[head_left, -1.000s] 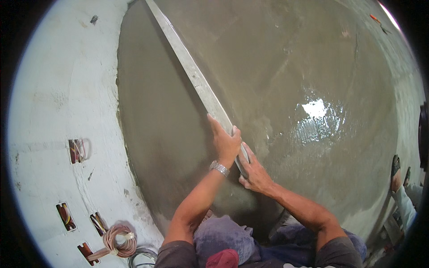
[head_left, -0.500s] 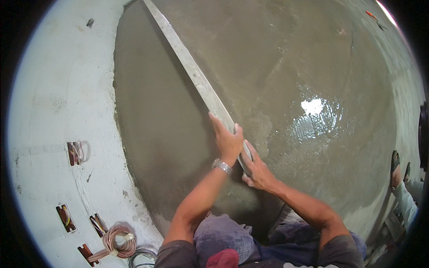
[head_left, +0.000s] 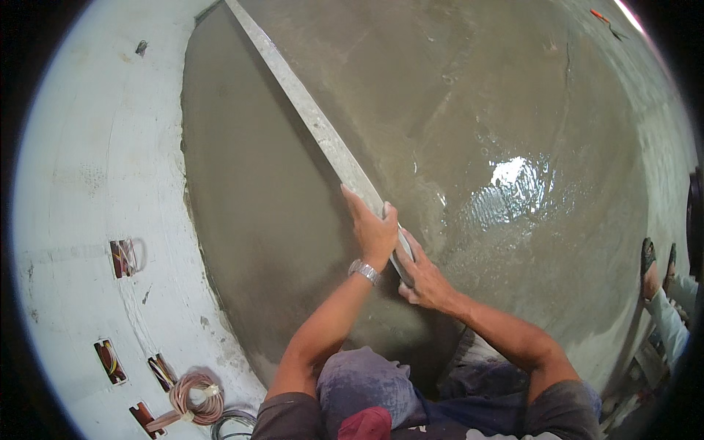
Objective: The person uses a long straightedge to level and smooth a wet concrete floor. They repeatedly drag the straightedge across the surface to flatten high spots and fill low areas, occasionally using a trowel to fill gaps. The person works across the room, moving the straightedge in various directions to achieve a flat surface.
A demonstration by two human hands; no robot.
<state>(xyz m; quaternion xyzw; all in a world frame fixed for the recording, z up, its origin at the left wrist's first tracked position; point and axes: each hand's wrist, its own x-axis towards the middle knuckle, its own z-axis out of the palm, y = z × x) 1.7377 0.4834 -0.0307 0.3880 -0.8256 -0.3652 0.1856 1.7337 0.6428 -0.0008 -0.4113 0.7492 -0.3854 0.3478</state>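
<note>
Metal straightedge point(head_left: 308, 117) across wet cement point(head_left: 469, 132)

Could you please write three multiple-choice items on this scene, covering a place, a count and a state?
1. Where is the coiled cable? A on the wet screed; B low by the white wall; C on the straightedge.
2. How many hands grip the straightedge? A none; B one; C two.
3. How is the screed at the bright patch? A glossy wet; B dry and cracked; C tiled.

B: it lies beside the wall boxes. C: left hand and right hand both clasp its near end. A: it glistens.
</note>
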